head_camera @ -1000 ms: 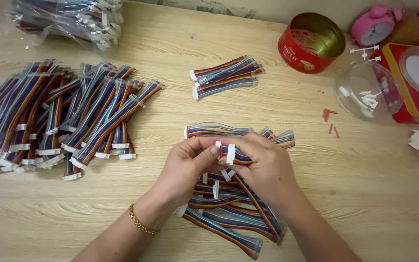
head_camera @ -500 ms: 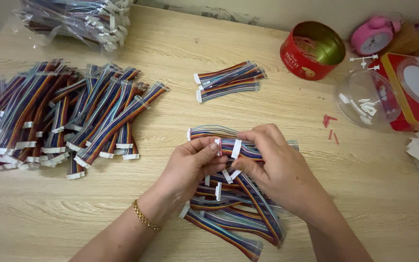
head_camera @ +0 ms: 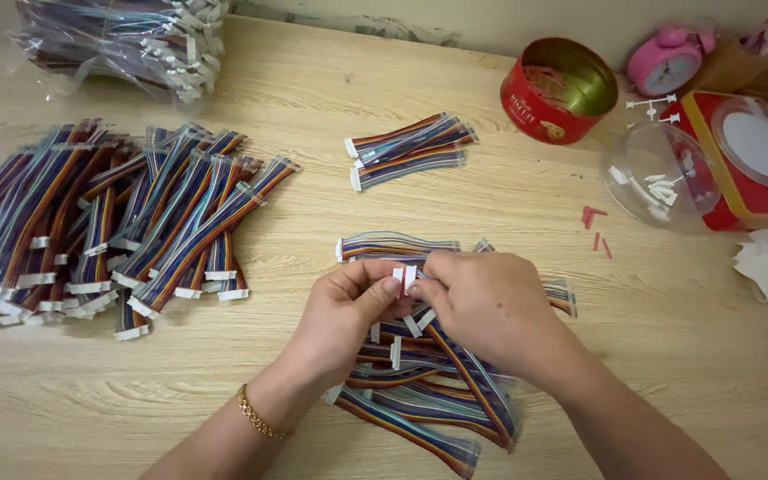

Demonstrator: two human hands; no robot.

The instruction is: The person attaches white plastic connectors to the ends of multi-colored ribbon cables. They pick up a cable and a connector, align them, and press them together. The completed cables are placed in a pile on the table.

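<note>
L hand & R hand meet mid-table, both pinching the white connector of a rainbow ribbon cable; cable's long axis trails toward the person, under R hand. Far left: big cable pile. Centre back: small bundle. Right: red tin, contents unclear; clear dish w/ white connectors.

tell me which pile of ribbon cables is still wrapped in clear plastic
The pile at the table's far left corner; the other cable piles lie bare on the wood.
</note>
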